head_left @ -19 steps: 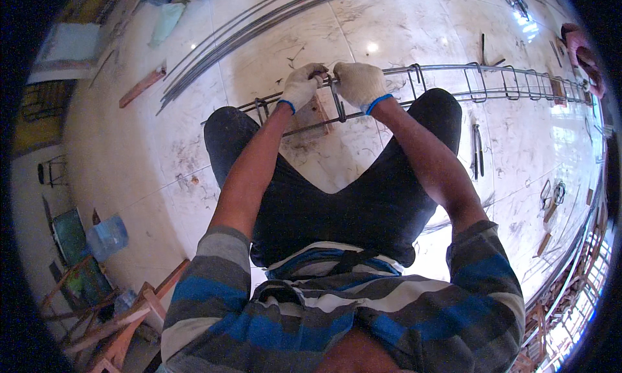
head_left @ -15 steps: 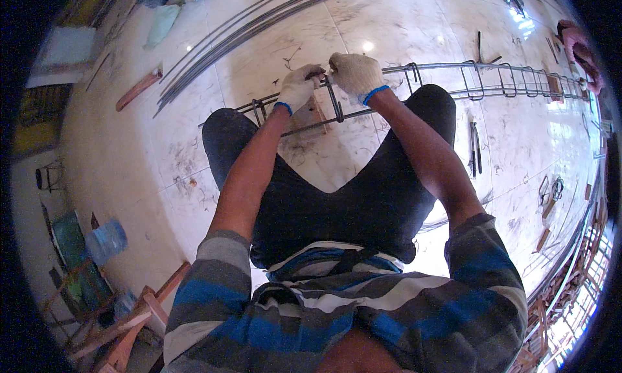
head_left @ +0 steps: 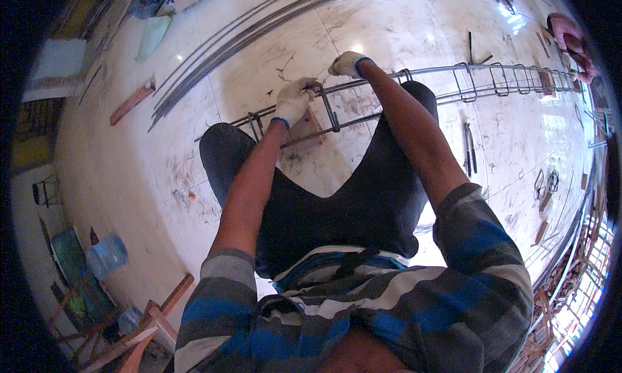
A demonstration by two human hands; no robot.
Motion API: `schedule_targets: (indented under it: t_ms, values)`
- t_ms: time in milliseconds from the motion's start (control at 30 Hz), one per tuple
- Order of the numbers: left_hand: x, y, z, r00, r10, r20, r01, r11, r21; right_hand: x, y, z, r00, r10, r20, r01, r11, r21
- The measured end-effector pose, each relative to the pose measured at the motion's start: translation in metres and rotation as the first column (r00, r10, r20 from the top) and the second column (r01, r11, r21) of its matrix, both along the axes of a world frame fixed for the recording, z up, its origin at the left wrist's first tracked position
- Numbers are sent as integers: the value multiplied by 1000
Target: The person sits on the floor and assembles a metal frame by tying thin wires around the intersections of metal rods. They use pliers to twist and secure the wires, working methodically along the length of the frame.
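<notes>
A long rebar cage (head_left: 453, 68) of dark steel bars and square stirrups lies across in front of my knees. My left hand (head_left: 295, 102), in a white knitted glove with a blue cuff, is closed on the cage's upper bar beside a stirrup (head_left: 332, 112). Just past that bar, a little to the right of the stirrup, my right hand (head_left: 348, 63) hovers in a matching glove. Its fingers are curled together, and whatever they may hold is hidden. Under the cage by my left hand sits a wooden block (head_left: 313, 128).
Loose long steel bars (head_left: 240, 34) lie beyond the cage. Long-handled pincers (head_left: 470, 147) rest on the tiled floor at right. A wood piece (head_left: 132, 103) lies at left, near timber framing (head_left: 146, 334) and a blue water jug (head_left: 106, 256). Another person's pink sleeve (head_left: 570, 42) shows far right.
My right hand has left the stirrup and moved slightly up and right, beyond the upper bar. My left hand has stayed by the stirrup, lowered slightly. The view has shifted a little.
</notes>
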State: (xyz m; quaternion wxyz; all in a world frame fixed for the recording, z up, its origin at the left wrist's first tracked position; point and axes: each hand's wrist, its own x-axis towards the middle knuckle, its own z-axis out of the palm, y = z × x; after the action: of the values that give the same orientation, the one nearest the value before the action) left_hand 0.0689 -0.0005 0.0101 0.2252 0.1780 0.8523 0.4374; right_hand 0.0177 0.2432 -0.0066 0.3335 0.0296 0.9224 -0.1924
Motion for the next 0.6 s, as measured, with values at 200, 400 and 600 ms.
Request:
schedule_targets:
  t_ms: [200,400,600]
  values:
    - [-8,19,-8,967,-144,-212,145,989,-8,-18,42,-76,899,434,-64,-438,895,-87]
    - [-2,-11,-25,951,-126,-282,84,984,-159,-2,-22,-19,942,319,103,-326,944,54]
    - [-4,-5,-29,936,-166,-312,98,970,-221,55,-24,66,987,102,-125,-65,961,270]
